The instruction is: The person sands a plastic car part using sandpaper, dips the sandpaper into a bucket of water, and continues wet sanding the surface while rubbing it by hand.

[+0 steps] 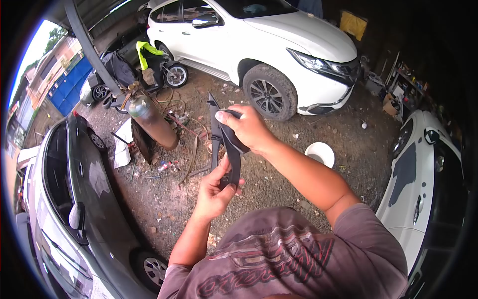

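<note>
A black, angular plastic trim piece point(215, 142), with a pointed upper end and a curved lower strip, is held up in front of my chest. My left hand point(217, 192) is closed around its lower end, the thumb pressed against the curved strip. Higher up, my right hand point(245, 128) is closed with its thumb lying along the dark surface. Beneath the right fingers is a wide, dark, flat section point(236, 139) with a pale edge; whether it belongs to the trim piece or is a separate sheet I cannot tell. The right fingertips are hidden behind it.
A white SUV point(294, 40) stands ahead, a grey car point(92, 174) on the left and a white car with grey patches point(416, 189) on the right. A rusty gas cylinder point(154, 122) leans near hoses. A white basin point(319, 155) sits on the gravel.
</note>
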A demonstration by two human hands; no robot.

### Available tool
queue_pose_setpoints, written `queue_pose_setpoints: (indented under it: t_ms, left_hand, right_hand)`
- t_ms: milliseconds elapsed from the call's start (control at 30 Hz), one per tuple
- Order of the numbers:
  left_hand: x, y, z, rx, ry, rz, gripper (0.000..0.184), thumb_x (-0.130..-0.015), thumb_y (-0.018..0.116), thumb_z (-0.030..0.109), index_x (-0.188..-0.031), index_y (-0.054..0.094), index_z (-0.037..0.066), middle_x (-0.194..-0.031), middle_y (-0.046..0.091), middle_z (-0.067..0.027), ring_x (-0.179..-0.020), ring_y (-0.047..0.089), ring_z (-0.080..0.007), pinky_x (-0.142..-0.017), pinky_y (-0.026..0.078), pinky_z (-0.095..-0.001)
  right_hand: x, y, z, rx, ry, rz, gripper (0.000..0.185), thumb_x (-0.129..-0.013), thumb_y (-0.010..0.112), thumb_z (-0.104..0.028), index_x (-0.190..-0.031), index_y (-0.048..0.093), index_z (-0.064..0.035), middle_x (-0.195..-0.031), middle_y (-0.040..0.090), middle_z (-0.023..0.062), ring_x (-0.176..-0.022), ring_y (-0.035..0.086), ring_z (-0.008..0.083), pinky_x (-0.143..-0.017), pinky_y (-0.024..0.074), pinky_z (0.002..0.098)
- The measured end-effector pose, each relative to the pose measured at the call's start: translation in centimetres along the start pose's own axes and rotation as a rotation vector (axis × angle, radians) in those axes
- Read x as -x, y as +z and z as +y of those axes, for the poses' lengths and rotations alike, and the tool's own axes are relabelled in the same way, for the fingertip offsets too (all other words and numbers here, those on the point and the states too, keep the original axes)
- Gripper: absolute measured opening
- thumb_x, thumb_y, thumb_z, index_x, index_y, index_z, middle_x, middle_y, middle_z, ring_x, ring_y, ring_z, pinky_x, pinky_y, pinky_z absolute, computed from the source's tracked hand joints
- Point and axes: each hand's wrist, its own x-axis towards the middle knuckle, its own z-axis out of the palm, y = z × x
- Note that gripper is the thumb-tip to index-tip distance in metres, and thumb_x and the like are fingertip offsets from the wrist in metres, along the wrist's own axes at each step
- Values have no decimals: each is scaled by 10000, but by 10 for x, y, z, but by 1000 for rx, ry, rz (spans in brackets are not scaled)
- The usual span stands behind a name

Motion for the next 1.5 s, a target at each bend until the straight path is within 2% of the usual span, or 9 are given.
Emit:
queue_pose_setpoints:
  t_ms: [167,367,433,600,833,967,1167,1400,1500]
  left_hand:
    - [-3,-8,-10,18,18,68,933,-837,466,-235,-1703,415,110,-1529,606,-146,-1021,729,-155,-770,613,-289]
    - [-2,4,-1,15,-39,44,933,-837,465,-243,-1701,417,109,-1521,614,-146,-1004,725,-144,-757,613,-284]
    - [-7,-5,-6,-22,-17,47,927,-839,469,-244,-1701,408,91,-1520,617,-151,-1004,724,-141,-760,614,-282]
    - [-8,-11,0,-50,7,29,918,-852,472,-233,-1710,386,82,-1528,613,-142,-1017,722,-137,-781,604,-273]
    - [-8,-7,-2,-43,-25,29,912,-861,471,-217,-1715,379,91,-1475,621,-129,-1011,732,-141,-788,610,-282]
    - [-7,-15,1,-16,2,54,906,-861,473,-220,-1708,399,95,-1418,641,-116,-1006,736,-147,-777,609,-283]
    - [-4,-6,-9,17,-26,46,854,-864,498,-211,-1670,454,66,-1383,660,-117,-999,739,-176,-751,618,-296]
    - [-12,-12,0,56,14,54,815,-870,541,-186,-1649,474,46,-1310,697,-133,-950,731,-171,-728,606,-296]
    - [-8,-1,-3,-27,-20,59,831,-858,545,-191,-1649,477,55,-1254,717,-139,-916,741,-181,-717,612,-316]
  right_hand:
    - [11,-7,15,-170,-58,-265,296,-1016,818,-252,-1119,708,2,-1009,755,61,-853,693,110,-750,549,267]
    - [-6,-5,21,171,-193,23,439,-1024,773,-379,-916,734,45,-964,746,121,-821,680,152,-741,528,376]
    - [-5,-4,14,34,47,-45,480,-1037,745,-412,-934,751,57,-1022,762,142,-845,697,164,-758,536,381]
    - [12,-6,32,-285,-108,-190,319,-980,834,-243,-1174,756,-1,-890,768,97,-793,695,159,-752,565,388]
    - [-23,0,41,-155,28,-19,389,-1028,770,-380,-968,774,5,-754,725,63,-713,622,125,-675,514,380]
    - [11,-15,23,-95,-96,-331,402,-949,865,-305,-1195,717,-24,-1032,782,83,-939,702,125,-886,564,349]
    - [-13,-6,22,206,-66,-8,469,-980,801,-471,-936,764,-5,-779,758,140,-716,706,207,-702,545,427]
    - [22,-3,28,-8,-293,-176,526,-864,950,-381,-1154,700,-21,-1004,752,54,-948,686,134,-915,555,339]
    - [-4,-7,23,269,-152,-47,363,-984,835,-368,-973,780,-10,-739,702,56,-693,612,106,-658,512,358]
